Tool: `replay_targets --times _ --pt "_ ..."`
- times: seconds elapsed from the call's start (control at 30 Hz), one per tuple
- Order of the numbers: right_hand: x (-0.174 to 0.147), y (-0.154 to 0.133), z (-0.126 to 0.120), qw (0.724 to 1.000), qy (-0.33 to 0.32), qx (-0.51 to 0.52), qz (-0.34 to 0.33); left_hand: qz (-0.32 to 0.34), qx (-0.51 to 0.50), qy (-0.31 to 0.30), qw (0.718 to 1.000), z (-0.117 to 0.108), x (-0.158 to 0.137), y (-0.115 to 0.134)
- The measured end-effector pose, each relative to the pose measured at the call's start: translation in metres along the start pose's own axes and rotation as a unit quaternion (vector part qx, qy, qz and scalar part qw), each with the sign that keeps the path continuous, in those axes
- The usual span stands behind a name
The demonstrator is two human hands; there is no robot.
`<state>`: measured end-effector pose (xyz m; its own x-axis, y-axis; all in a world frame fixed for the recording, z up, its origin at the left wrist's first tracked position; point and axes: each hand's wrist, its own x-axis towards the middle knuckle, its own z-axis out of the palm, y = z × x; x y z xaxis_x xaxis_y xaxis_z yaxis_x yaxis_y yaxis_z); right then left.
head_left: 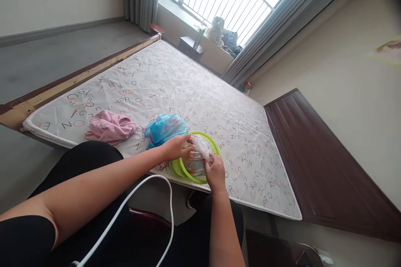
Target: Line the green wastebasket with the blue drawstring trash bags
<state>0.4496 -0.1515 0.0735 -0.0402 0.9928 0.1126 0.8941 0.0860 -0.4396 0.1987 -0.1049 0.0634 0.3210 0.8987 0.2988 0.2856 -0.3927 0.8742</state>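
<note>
A green plastic basket [214, 146] sits near the front edge of a bare mattress [200, 96] printed with letters. Over the basket, my left hand [176, 147] and my right hand [214, 172] both grip a clear plastic bag [197, 153] with something orange inside. The left hand holds its left side, the right hand pinches its crumpled top. A blue plastic bag [165, 127] lies just left of the basket, touching my left hand's side.
A pink cloth [110, 127] lies on the mattress to the left. A white cable [131, 200] loops across my lap. A dark wooden headboard [316, 162] stands right. Beyond the mattress are a small table [190, 46] and bags [223, 34] by the window.
</note>
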Motion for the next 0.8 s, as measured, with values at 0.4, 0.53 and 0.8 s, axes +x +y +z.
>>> replay_targets --times 0.4,0.53,0.8 --pt "0.006 -0.147 -0.032 0.979 0.141 0.062 -0.133 -0.078 -0.277 0.033 0.957 -0.044 0.021 0.014" --pt "-0.009 -0.142 -0.035 0.97 0.153 0.055 -0.182 -0.107 -0.315 0.144 0.932 -0.109 0.034 0.002" --pt "-0.114 0.033 -0.032 0.983 0.167 -0.049 -0.058 -0.258 -0.275 0.422 0.825 -0.236 0.006 -0.095"
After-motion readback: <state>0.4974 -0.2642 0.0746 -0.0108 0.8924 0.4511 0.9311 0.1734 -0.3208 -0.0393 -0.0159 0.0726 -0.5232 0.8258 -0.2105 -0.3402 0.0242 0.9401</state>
